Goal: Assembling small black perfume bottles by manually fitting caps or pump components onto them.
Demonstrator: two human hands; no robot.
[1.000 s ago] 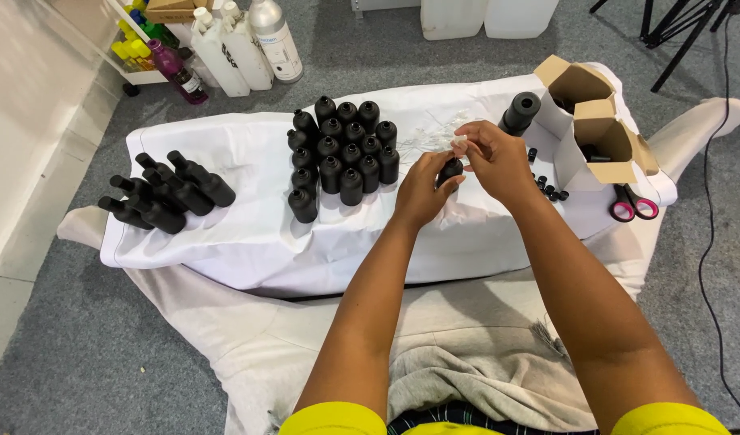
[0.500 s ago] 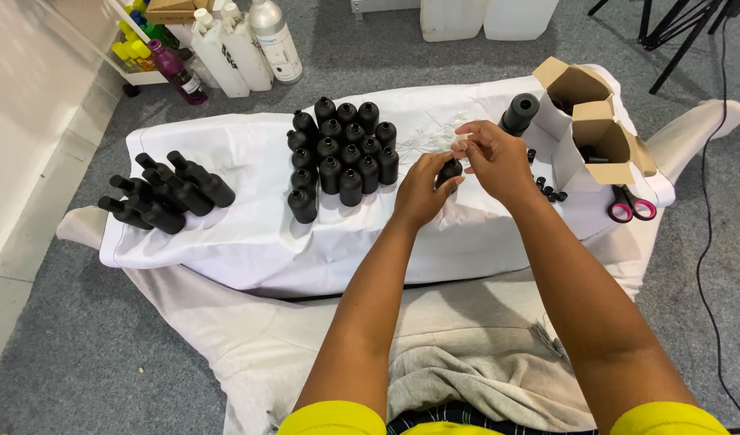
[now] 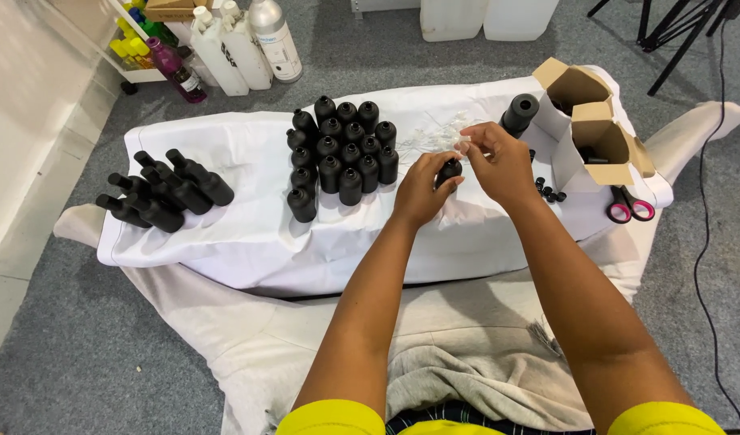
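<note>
1. Two hands meet at centre frame: the left hand (image 3: pixel 418 189) grips a small black bottle (image 3: pixel 448 171); the right hand (image 3: pixel 499 161) pinches a white plastic piece (image 3: pixel 463 147) above it.
2. Upright matte black bottles (image 3: pixel 342 153) cluster centre-left, seemingly finished.
3. Others lie at left (image 3: pixel 165 189); loose black caps (image 3: pixel 547 192) and white tubes (image 3: pixel 434 135) remain.

The bottle (image 3: pixel 448 171) is matte black, like the upright bottles (image 3: pixel 342 153) and the ones lying flat (image 3: pixel 165 192). The cloth (image 3: pixel 249 229) on the counter is plain white. The boxes (image 3: pixel 583 113) are brown cardboard, the scissors (image 3: pixel 628 209) pink-handled, the sleeves (image 3: pixel 330 419) bright yellow, the carpet (image 3: pixel 80 354) grey.
</note>
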